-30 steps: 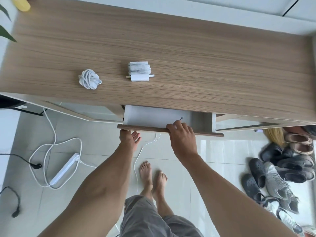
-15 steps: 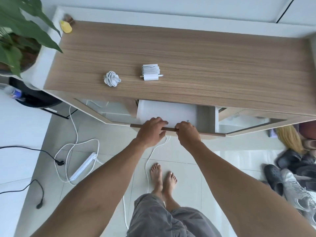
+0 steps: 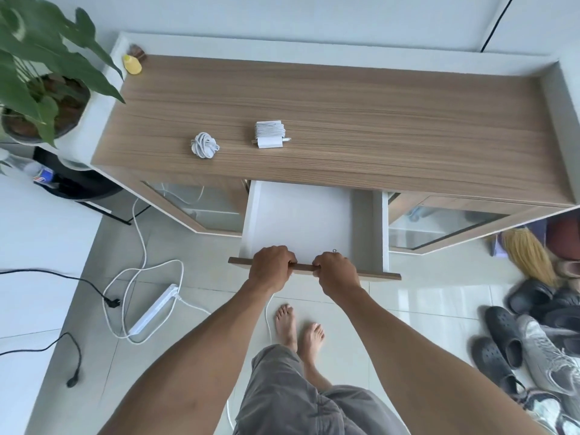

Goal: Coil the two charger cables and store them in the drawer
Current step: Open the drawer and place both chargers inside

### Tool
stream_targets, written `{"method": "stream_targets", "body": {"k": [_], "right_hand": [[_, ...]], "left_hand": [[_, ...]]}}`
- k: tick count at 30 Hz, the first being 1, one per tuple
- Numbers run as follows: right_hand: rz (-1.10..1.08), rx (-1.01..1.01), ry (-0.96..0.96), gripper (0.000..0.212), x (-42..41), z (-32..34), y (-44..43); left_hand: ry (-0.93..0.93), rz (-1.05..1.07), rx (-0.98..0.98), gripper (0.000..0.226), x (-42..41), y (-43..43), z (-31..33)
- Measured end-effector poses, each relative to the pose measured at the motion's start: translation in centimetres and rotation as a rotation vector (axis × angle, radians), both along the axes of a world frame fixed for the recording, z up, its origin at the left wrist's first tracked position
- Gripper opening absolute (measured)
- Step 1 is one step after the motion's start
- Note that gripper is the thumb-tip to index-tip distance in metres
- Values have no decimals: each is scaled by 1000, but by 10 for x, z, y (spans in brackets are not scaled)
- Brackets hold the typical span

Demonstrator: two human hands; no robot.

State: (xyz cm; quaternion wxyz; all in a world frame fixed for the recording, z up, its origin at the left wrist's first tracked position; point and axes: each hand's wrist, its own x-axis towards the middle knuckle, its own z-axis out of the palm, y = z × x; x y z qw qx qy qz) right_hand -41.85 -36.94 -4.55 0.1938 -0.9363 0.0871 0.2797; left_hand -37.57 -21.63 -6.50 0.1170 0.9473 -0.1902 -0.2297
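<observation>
Head view: my left hand and right hand both clench the drawer front; both coiled cables sit far on the cabinet top. Pulling too hard could yank it off its runners

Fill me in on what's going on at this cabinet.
A person stands barefoot at a wooden cabinet, with the left hand and the right hand both gripping the front edge of its drawer, which is pulled out and looks empty. Two white charger cables, a round coil and a flat-wound bundle, sit on the cabinet top, not yet stored.
</observation>
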Motion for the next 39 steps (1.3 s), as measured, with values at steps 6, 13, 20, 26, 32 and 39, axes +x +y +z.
{"method": "stream_targets", "body": {"k": [6,13,20,26,32,39], "right_hand": [[1,-10,4,25,-11,2,3],[5,8,34,22,-23,3,4],[-17,35,69,21,-27,-3,7],[-18,55,92,20,-26,-6,6],[-52,87,115,22,-24,-7,5],[-57,148,141,23,-16,-1,1]], "left_hand": [[38,-2,43,18,-8,3,0],[61,29,33,19,-23,7,0],[62,37,31,19,-33,11,-2],[61,21,36,17,-33,12,0],[96,38,36,21,-31,13,-1],[252,51,23,32,-22,10,9]]}}
